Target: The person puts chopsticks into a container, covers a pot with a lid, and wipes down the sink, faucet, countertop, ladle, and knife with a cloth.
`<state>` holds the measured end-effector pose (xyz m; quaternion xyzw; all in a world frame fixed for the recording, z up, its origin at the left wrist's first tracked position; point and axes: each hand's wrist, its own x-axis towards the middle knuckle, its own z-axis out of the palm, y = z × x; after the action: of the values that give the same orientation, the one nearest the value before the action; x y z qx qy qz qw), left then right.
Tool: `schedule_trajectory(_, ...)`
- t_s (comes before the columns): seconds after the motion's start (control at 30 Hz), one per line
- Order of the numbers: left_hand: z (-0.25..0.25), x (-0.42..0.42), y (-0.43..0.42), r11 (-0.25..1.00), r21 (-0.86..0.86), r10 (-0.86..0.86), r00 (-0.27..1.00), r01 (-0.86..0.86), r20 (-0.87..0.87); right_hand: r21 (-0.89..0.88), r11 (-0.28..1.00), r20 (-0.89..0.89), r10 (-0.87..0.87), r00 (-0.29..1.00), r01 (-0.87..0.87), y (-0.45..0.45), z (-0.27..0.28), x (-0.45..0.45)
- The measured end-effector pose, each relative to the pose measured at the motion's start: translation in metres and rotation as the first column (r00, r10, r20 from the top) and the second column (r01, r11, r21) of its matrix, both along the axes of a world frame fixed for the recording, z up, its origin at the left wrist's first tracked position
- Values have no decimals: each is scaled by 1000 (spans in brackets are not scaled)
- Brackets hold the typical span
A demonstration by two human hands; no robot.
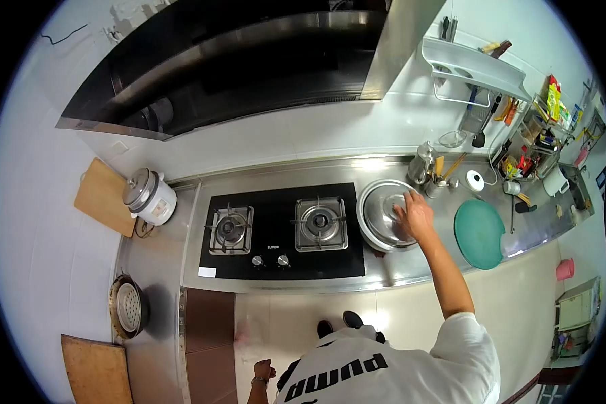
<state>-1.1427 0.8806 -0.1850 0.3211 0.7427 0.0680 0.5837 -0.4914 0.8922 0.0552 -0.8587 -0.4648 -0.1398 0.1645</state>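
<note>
My right hand (pixel 416 215) reaches over a round silver pot lid (pixel 386 225), its fingers bent at the lid's middle. The lid lies on a wide metal pot (pixel 364 225) beside the stove; the knob is mostly hidden by my fingers. My left hand (pixel 264 369) hangs low by my side, its fingers curled in, with nothing visible in them. Right of my right hand lies a green round board (pixel 479 234). Behind the pot stand a metal kettle (pixel 422 163) and a utensil holder (pixel 438 188).
A black two-burner gas stove (pixel 273 232) is left of the pot. Further left are a rice cooker (pixel 156 198), a wooden cutting board (pixel 103 196) and a wok (pixel 129 307). A range hood (pixel 249 60) hangs above. A wall shelf (pixel 475 67) and a spice rack (pixel 539 135) are on the right.
</note>
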Motion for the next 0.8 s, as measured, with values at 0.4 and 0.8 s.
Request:
schedule_trajectory(0.4, -13, 81, 93, 928, -121, -330, 928, 352, 170, 282, 917, -328, -186, 926, 283, -174, 34, -114)
schedule_trajectory(0.8, -10, 252, 46, 518, -122, -812, 532, 847, 241, -553, 713, -741, -658, 137, 431, -474, -217, -221)
